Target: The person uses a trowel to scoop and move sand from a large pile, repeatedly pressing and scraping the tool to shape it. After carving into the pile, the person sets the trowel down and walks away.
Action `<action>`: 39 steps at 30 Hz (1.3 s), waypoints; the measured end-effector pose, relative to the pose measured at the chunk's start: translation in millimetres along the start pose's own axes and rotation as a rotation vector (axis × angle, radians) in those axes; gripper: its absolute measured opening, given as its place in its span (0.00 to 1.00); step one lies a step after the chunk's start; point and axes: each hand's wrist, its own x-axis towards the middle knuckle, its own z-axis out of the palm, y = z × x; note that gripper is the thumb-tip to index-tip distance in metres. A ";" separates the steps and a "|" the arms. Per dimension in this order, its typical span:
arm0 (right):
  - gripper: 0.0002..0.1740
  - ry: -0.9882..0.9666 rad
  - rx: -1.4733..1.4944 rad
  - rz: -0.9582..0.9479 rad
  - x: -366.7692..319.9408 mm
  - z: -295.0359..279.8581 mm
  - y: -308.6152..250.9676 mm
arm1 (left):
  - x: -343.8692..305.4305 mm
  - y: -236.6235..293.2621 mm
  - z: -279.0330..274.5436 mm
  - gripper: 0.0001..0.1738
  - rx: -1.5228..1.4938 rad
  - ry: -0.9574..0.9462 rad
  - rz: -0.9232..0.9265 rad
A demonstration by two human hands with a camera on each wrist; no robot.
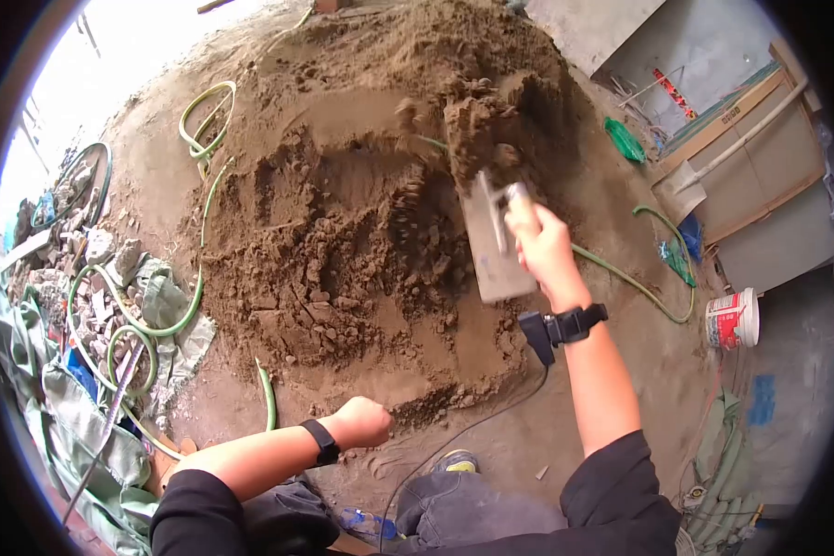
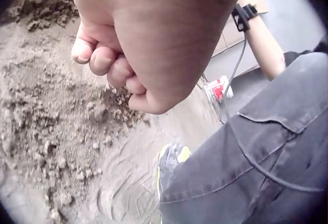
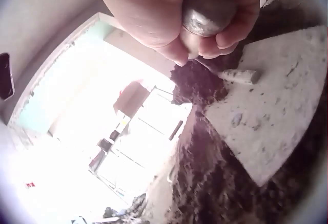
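Note:
My right hand (image 1: 549,255) grips the handle of a flat rectangular metal trowel (image 1: 493,246) over the right part of a brown sand or mortar heap (image 1: 310,269). Loose clumps, blurred, are at the blade's far end. The right wrist view shows the fingers of the hand (image 3: 154,16) wrapped round the rounded handle (image 3: 209,15), with the speckled blade (image 3: 277,98) beyond. My left hand (image 1: 365,422) is curled in a fist near the heap's front edge; in the left wrist view the fist (image 2: 148,39) shows nothing in it, above scattered sand (image 2: 66,116).
A green hose (image 1: 269,398) runs about the heap. Rubble (image 1: 97,269) and green sheeting (image 1: 83,408) lie at the left. A red-and-white bucket (image 1: 732,319) stands at the right, near boards (image 1: 778,185). A dark cable (image 1: 473,426) hangs from my right wrist. My shoe (image 1: 456,461) is below.

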 end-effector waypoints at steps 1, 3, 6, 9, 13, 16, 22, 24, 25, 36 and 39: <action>0.12 -0.045 -0.058 0.050 -2.4 -0.3 9.6 | 0.7 1.4 -5.5 0.12 -0.010 0.058 0.020; 0.09 -0.104 -0.128 -0.004 -26.2 -0.4 66.4 | -2.7 5.4 -21.1 0.12 -0.055 0.176 0.048; 0.19 -0.201 -0.165 0.280 -100.8 -5.9 74.4 | -5.0 -5.6 -17.2 0.14 -0.093 0.220 0.055; 0.23 -0.196 -0.155 0.313 -167.7 -8.6 103.2 | -16.3 -16.4 -4.7 0.13 -0.063 0.124 0.020; 0.26 -0.157 -0.148 0.345 -229.6 -23.2 109.7 | -16.5 -17.9 17.6 0.13 -0.024 -0.087 -0.009; 0.27 -0.148 -0.349 0.202 -274.2 -39.0 125.3 | -11.1 -9.4 26.1 0.13 -0.030 -0.134 0.039; 0.27 -0.251 -0.295 0.309 -300.2 -59.0 114.5 | 5.8 20.7 18.7 0.12 -0.055 -0.164 0.126; 0.26 -0.454 -0.441 0.365 -282.4 -60.1 102.1 | 9.7 20.4 16.5 0.11 -0.051 -0.144 0.127; 0.22 -0.449 -0.467 0.316 -271.0 -52.9 98.8 | 12.2 18.1 19.3 0.11 -0.036 -0.112 0.139; 0.25 -0.192 -0.220 0.252 -263.5 65.8 169.6 | -5.4 7.1 33.9 0.13 -0.078 -0.053 0.074; 0.25 -0.099 -0.075 0.180 -234.1 88.0 154.5 | -9.7 10.4 46.9 0.12 -0.089 -0.035 0.107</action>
